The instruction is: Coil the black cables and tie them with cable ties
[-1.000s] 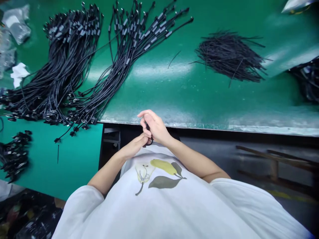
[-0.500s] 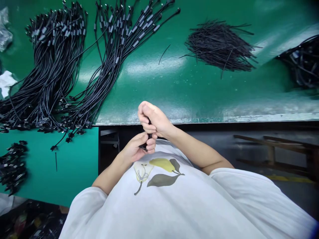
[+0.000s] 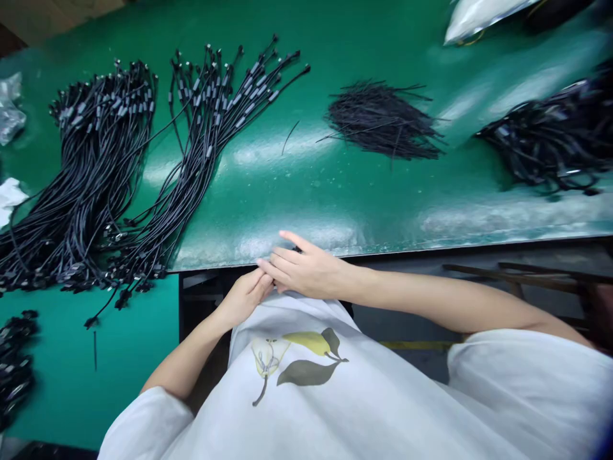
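My left hand (image 3: 245, 297) is closed just in front of the table's front edge, its fingertips tucked against my other hand. What it holds is hidden. Across those fingertips lies my right hand (image 3: 309, 269), back upward, its index finger lifted away from the others. A small black piece (image 3: 297, 249) shows between the index and middle fingers of that hand; most of it is covered, and its kind cannot be made out. To the left, a fanned bundle of black cables (image 3: 201, 160) with grey sleeves and small connectors lies on the green table (image 3: 297, 191).
A thicker cable bundle (image 3: 96, 147) lies at far left. Beyond my hands is a pile of thin black ties or wires (image 3: 383, 121), with a single strand (image 3: 290, 137) beside it. More black cables (image 3: 550, 137) lie at right. A lower green surface (image 3: 138, 345) holds black connectors (image 3: 16, 364).
My right hand has gone from a fist to stretched-out fingers laid over my left hand. The black piece between the hands is now mostly covered. The view has shifted, showing more of the table's right side.
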`<state>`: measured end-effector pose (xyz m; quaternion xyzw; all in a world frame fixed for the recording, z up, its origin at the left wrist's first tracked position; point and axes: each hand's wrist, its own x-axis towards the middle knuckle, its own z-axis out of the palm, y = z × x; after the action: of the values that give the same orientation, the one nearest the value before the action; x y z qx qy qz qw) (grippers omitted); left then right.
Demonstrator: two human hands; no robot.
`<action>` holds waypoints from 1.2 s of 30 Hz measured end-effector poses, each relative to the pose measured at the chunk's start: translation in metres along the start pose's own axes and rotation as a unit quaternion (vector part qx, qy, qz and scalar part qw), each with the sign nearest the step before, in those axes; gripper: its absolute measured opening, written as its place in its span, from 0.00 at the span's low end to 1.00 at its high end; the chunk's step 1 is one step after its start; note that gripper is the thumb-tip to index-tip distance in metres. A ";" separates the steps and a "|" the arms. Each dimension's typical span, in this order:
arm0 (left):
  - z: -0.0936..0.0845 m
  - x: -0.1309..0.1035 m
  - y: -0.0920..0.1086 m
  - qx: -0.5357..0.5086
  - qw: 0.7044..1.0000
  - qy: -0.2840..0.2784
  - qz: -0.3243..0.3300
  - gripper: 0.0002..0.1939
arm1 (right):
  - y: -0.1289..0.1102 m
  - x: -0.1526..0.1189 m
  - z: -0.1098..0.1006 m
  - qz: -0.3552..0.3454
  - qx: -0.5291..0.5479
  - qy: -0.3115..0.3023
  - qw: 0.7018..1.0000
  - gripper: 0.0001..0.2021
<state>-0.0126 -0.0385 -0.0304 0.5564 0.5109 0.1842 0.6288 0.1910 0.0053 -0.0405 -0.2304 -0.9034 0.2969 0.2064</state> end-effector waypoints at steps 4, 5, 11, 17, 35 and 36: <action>-0.003 -0.001 0.017 0.272 0.957 -0.039 0.089 0.11 | -0.005 -0.009 0.001 0.082 -0.042 -0.095 0.991 0.15; -0.002 -0.002 0.019 0.323 0.938 -0.058 0.114 0.10 | -0.006 -0.010 -0.001 0.097 0.001 -0.119 0.988 0.14; -0.002 0.000 0.019 0.513 0.795 -0.144 0.289 0.10 | -0.002 -0.016 -0.013 0.200 0.444 -0.312 0.816 0.15; -0.037 0.023 0.006 0.244 0.961 0.064 0.116 0.10 | 0.059 -0.031 -0.077 0.213 0.129 -0.014 0.968 0.11; 0.026 0.046 0.018 -0.317 0.943 0.104 -0.006 0.17 | 0.104 -0.050 -0.097 0.401 -0.147 0.330 0.842 0.09; 0.031 0.048 0.021 -0.326 0.941 0.087 0.000 0.17 | 0.089 -0.038 -0.080 0.366 -0.065 0.323 0.871 0.08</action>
<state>0.0405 -0.0097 -0.0373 0.3024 0.4760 0.3883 0.7289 0.2891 0.0842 -0.0469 -0.6404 -0.6550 0.2005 0.3474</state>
